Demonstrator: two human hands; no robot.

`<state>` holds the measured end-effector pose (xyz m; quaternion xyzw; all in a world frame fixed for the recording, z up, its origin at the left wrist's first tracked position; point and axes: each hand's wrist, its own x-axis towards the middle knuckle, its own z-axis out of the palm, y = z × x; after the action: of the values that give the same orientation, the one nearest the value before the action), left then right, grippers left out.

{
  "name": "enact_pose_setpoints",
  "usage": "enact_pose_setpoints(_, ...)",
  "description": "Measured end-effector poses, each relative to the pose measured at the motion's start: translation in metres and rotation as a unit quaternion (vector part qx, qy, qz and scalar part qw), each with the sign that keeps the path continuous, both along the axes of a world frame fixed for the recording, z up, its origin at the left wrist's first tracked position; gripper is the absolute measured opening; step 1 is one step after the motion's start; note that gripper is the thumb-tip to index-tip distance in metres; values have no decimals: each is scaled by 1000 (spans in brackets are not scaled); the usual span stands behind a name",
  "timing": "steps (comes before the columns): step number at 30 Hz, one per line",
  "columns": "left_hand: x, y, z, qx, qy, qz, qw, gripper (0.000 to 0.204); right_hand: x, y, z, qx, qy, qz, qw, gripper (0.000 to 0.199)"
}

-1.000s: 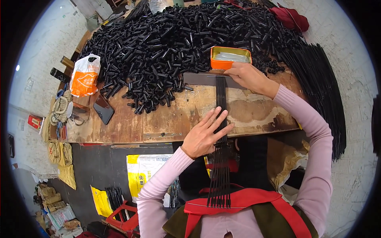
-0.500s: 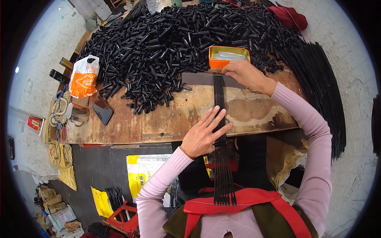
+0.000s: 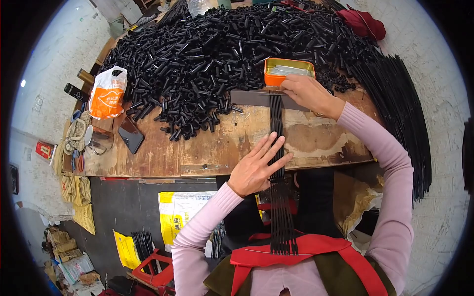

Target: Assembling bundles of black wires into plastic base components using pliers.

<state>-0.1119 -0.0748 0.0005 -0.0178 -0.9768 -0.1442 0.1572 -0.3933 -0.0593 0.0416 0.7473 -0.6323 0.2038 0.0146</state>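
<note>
Black, slender, flexible-looking strands (image 3: 276, 116) lay side by side across the near edge of the worn brown wooden table (image 3: 212, 153), right of its middle, their lower ends hanging over your red cloth apron (image 3: 316, 241). Your left hand (image 3: 254, 170) rested palm down by that edge, fingers spread over the strands, probably to hold the row flat and even. Their upper ends lay on a flat dark-grey strip (image 3: 249, 99), which seemed to give them a level bed. There your right hand (image 3: 311, 93) had thumb and forefinger together, seemingly pinching the right end of a thin, pale, straight needle (image 3: 265, 93) set crosswise to the row; the fingers partly hid that grip. Just beyond sat an orange rectangular tin (image 3: 276, 80) of similar pale pins (image 3: 286, 69), presumably within easy reach. Short black tubes (image 3: 197, 64) were heaped toward the table's far edge, leaving the near edge for your hands.
</note>
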Motion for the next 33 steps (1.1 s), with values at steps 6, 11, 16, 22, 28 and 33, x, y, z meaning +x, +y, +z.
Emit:
enact_pose_setpoints(6,0,0,0,8,0,-2,1000,89,-1,0,-8,-19,48,2,999,10)
enact_pose_setpoints(11,-1,0,-2,3,5,-1,1000,89,-1,0,-8,-22,73,-3,997,11)
enact_pose_setpoints(16,-1,0,-2,-1,3,-2,1000,89,-5,-1,-9,-35,53,8,998,12)
enact_pose_setpoints(22,-1,0,-1,-3,1,-3,1000,88,-6,2,-12,-57,8,20,998,10)
enact_pose_setpoints(28,-1,0,-1,-5,-3,-3,1000,86,-5,2,-9,-52,15,20,998,10)
enact_pose_setpoints(33,-1,0,0,-10,-9,-2,1000,85,1,-2,-10,-55,-69,29,996,12)
